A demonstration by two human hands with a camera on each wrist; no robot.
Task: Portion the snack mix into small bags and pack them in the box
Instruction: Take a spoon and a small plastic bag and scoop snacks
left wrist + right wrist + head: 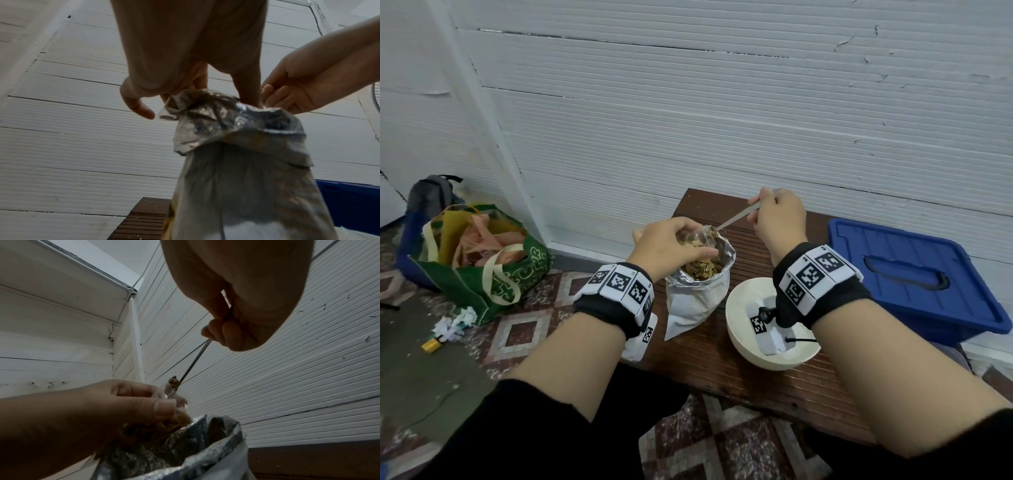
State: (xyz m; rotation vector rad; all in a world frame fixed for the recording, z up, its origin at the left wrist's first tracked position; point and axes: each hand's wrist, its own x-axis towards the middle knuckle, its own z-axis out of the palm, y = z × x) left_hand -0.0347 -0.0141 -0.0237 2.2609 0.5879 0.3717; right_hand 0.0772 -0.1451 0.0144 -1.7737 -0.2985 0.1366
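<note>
The left hand (667, 246) is pinching a small clear bag (697, 238) open over the foil snack bag (697, 294). The right hand (779, 219) is gripping a spoon (736, 217), tipping mix into it. Lettering on the green tote (517, 270) is showing but unreadable.

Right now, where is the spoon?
In the head view, the spoon is in the right hand, its tip at the small clear bag held by the left hand over the foil bag.

Crinkled, shiny foil lining of the snack bag (697, 294) (outside matt white); thin clear plastic small bag (697, 237); smooth metal spoon (736, 217); glossy white bowl (736, 308); ribbed brown wooden bench (722, 363); smooth blue plastic box (914, 274).
</note>
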